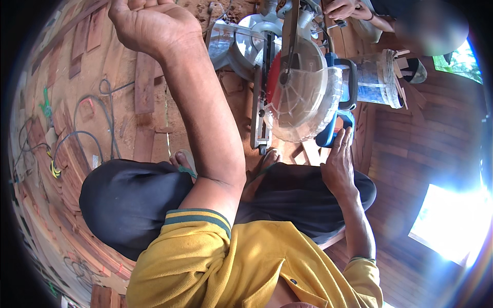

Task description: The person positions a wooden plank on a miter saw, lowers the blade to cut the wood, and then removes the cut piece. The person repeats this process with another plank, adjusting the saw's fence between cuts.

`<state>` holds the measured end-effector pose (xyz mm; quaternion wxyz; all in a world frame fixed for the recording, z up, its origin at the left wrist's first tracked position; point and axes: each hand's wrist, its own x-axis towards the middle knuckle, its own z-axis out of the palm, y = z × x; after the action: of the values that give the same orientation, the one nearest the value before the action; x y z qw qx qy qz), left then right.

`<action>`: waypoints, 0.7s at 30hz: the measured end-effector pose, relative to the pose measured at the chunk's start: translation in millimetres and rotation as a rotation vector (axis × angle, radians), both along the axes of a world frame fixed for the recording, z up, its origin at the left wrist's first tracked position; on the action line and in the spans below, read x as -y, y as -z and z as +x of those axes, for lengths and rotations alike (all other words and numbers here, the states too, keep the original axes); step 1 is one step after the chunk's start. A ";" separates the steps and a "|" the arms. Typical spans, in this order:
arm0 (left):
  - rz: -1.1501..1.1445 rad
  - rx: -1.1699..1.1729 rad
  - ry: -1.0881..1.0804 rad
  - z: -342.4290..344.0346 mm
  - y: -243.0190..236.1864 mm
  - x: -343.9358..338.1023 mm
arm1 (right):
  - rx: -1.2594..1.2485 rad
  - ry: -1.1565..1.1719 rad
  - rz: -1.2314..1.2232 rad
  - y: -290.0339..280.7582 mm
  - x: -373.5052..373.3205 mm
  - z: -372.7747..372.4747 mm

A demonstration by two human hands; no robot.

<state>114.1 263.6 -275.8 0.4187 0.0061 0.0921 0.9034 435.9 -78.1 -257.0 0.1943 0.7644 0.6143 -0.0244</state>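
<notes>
A miter saw stands in front of me, its clear round blade guard [303, 97] over a blade with red on it. The blue saw handle [323, 137] is on the near right side of the guard. My right hand [339, 161] rests against that handle, fingers stretched out and lying flat, not wrapped round it. My left hand [156, 25] is raised at the far left of the saw, its fingers curled closed. The top edge cuts off its fingertips, so whatever they hold is hidden. The saw's metal base and side fence [223, 43] lie just right of my left wrist.
Another person's hand [340, 9] is at the far side of the saw. A bucket [377, 79] holding wood offcuts stands to the right. Wooden boards [145, 84] and loose cables [110, 120] lie at left. My feet are beneath the saw's front.
</notes>
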 end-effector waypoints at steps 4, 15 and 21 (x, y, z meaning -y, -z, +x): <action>-0.016 0.011 0.024 4.0 -2.8 0.2 | 0.015 -0.021 0.023 -0.1 -0.3 -1.7; 0.060 0.167 0.144 1.2 4.1 -0.2 | -0.041 0.003 0.088 -15.8 -7.1 -22.5; 0.290 0.494 0.456 -22.3 51.0 -21.5 | -0.027 -0.013 0.101 -13.2 -4.9 -19.4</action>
<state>91.8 285.1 -326.8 0.6139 -0.1325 -0.1447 0.7646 416.5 -73.2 -243.7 0.1475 0.7688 0.6223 -0.0023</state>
